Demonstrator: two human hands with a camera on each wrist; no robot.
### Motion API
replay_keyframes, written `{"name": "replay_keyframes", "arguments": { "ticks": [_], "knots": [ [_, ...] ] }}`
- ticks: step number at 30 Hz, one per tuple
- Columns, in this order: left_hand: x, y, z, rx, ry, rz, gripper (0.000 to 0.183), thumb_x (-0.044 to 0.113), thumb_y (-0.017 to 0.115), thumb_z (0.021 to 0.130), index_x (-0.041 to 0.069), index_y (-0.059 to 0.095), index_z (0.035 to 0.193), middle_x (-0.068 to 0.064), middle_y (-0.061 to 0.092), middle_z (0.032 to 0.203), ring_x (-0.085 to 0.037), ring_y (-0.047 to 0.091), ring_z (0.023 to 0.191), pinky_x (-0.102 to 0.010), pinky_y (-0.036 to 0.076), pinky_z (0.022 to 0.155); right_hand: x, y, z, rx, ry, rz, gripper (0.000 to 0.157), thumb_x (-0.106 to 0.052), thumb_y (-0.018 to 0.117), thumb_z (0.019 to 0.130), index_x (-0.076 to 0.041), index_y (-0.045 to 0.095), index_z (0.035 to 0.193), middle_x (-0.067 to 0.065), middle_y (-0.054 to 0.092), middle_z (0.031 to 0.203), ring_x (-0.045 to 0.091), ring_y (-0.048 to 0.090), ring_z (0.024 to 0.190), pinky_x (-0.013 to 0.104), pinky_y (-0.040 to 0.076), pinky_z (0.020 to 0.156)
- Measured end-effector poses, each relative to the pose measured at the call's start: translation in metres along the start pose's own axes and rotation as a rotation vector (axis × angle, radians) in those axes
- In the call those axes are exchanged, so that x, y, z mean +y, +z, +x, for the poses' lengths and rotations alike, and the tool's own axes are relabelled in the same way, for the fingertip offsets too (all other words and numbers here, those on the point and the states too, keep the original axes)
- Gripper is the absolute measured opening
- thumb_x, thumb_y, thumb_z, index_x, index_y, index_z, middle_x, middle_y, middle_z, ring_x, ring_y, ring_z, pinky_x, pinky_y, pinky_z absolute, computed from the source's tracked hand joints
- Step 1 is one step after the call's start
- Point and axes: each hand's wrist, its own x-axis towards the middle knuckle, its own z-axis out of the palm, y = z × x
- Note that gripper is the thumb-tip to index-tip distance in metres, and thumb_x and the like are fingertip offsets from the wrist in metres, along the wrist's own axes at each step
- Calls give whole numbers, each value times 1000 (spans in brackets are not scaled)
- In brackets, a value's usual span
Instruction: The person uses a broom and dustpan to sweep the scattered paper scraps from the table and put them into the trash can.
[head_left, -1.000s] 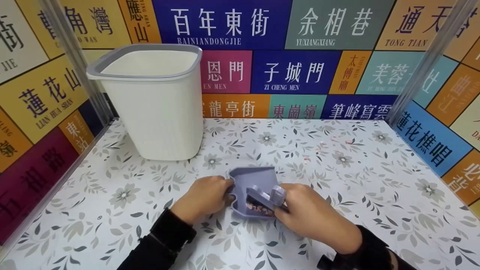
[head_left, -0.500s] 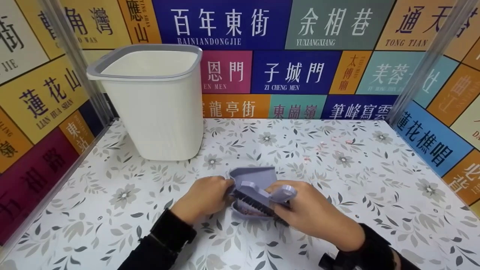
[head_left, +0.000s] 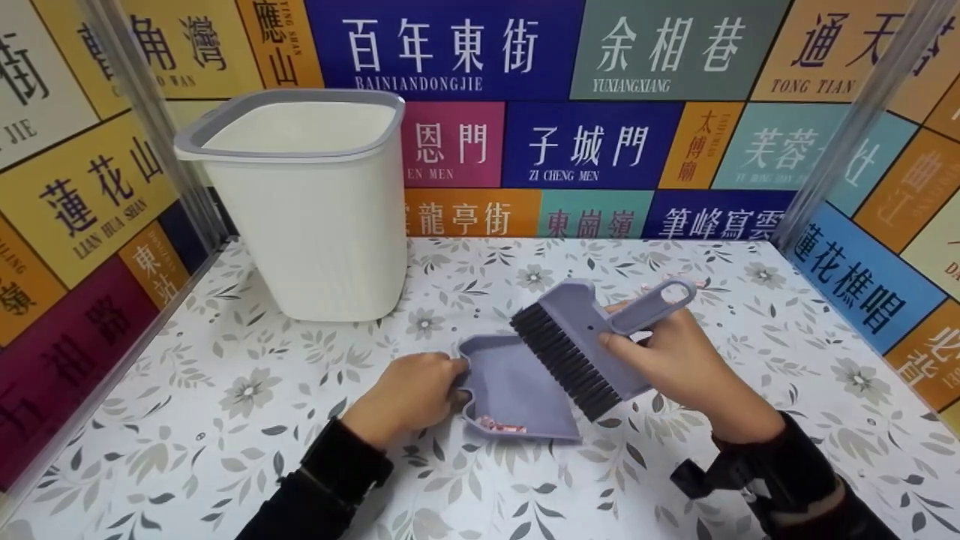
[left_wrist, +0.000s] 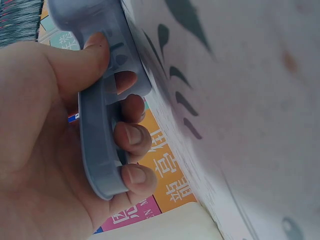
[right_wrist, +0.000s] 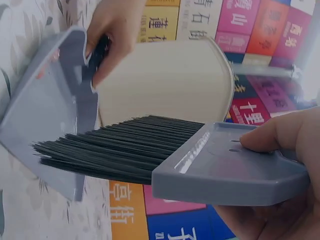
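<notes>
The left hand [head_left: 409, 394] grips the dustpan [head_left: 517, 386], its mouth facing the bench's [head_left: 787, 367] right edge and the brush [head_left: 577, 334] the right hand [head_left: 679, 356] grips.

You have the grey-purple dustpan [head_left: 517, 382] lying on the flowered surface [head_left: 450, 510], its broad open edge to the right in the head view and its hollow handle [left_wrist: 97, 135] in your left grip [head_left: 411, 394]. Small pink scraps [head_left: 499, 425] sit in it, against the near side wall. Your right grip [head_left: 675, 360] holds the matching brush [head_left: 589, 345] raised and tilted, looped handle pointing up and right, dark bristles [head_left: 566, 364] aimed towards the dustpan and overlapping its open edge in your head view.
</notes>
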Motion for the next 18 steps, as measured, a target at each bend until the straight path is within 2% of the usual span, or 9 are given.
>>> {"name": "replay_keyframes", "arguments": {
  "ticks": [5,7,12,18],
  "knots": [
    [0,0,0,-7,-4,1,18,25,79,97,10,69,97,-9,69,84,-28,68,77,-47,61,73,16,-5,7,14,133,-59,28,-7,76,92,7,72,117,23,76,110,39,73,103,49,62,89],
    [0,0,0,-11,-7,-1,18,25,79,97,10,69,98,-9,69,84,-28,68,77,-47,61,73,23,-5,10,5,181,-61,31,-10,75,92,9,69,117,27,75,110,41,73,103,51,63,87],
    [0,0,-1,-24,-11,-10,17,24,79,97,9,70,100,-8,69,86,-26,68,78,-45,62,74,38,-5,16,-37,309,-33,35,-12,74,92,11,64,116,30,72,111,34,74,94,44,66,78],
    [0,0,-1,-25,-9,-13,16,23,79,97,9,70,101,-8,69,86,-25,67,79,-44,61,74,53,-6,19,-60,433,24,39,-13,75,90,11,63,117,27,73,109,21,73,86,32,64,74]
  ]
}}
